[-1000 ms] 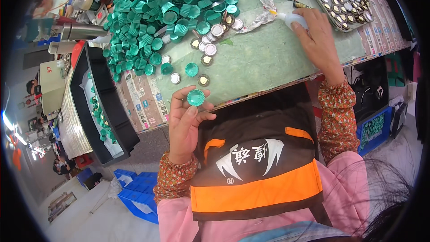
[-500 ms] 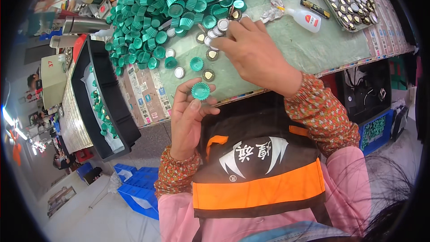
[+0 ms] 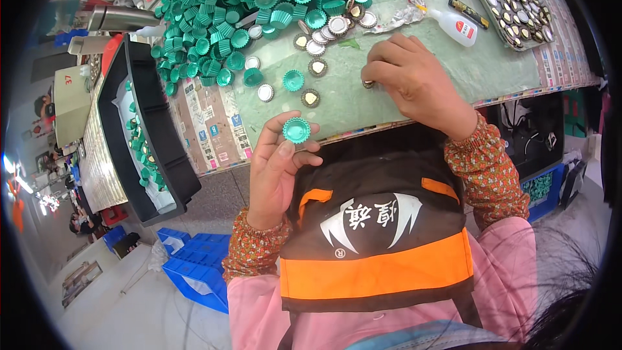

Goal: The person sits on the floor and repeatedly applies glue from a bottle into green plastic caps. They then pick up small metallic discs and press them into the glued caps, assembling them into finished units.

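Note:
My left hand [image 3: 277,172] pinches a small green fluted cup [image 3: 297,130] between thumb and fingers, its hollow side facing up, just off the table's near edge. Above the green table surface, my right hand [image 3: 411,78] is closed with the fingertips pressed together on a small dark-rimmed cap [image 3: 368,83], mostly hidden by the fingers. Loose dark-rimmed caps with pale, shiny inlays [image 3: 310,98] and white discs [image 3: 265,93] lie between the hands and the pile. A big heap of green fluted cups [image 3: 223,29] covers the table's far left.
A tray of caps [image 3: 518,32] stands at the far right, beside a white squeeze bottle [image 3: 457,28] and a dark tube [image 3: 469,12]. On the left, a black bin [image 3: 170,149] holds green pieces. Blue crates [image 3: 197,266] stand below the table.
My right hand has drawn back rightward from the cluster of caps, now with a cap at its fingertips. The left hand still holds the green cup. The view has shifted slightly.

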The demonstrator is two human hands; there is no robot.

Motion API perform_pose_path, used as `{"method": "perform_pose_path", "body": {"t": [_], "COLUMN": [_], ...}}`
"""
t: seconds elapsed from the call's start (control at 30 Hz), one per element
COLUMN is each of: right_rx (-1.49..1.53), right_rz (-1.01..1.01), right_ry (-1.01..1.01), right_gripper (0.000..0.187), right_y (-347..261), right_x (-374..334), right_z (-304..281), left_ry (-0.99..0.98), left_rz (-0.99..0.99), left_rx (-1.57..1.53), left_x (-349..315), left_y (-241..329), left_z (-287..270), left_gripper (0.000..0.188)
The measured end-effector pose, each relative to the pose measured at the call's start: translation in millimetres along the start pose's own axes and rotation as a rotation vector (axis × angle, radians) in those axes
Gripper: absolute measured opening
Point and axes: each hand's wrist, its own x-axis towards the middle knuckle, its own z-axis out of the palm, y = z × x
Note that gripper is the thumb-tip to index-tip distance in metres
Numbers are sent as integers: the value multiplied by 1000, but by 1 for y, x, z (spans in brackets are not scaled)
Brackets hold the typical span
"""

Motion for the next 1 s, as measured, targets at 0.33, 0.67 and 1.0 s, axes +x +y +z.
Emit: {"method": "perform_pose_path", "body": {"t": [0.33, 0.67, 1.0], "right_rx": [25, -108, 210], "right_rz": [261, 222, 84], "right_ry": [48, 42, 50], "right_gripper": [20, 25, 32], "right_y": [-11, -19, -56], "right_x": [-16, -16, -8], "right_z": [-7, 8, -1], "left_ry": [-10, -21, -81], "left_rz": [-39, -55, -153], "left_rx": [-18, -24, -226], "left_x": [3, 4, 5], "left_y": [0, -4, -15], "left_z": [7, 16, 5], "left_gripper": [52, 54, 55]}}
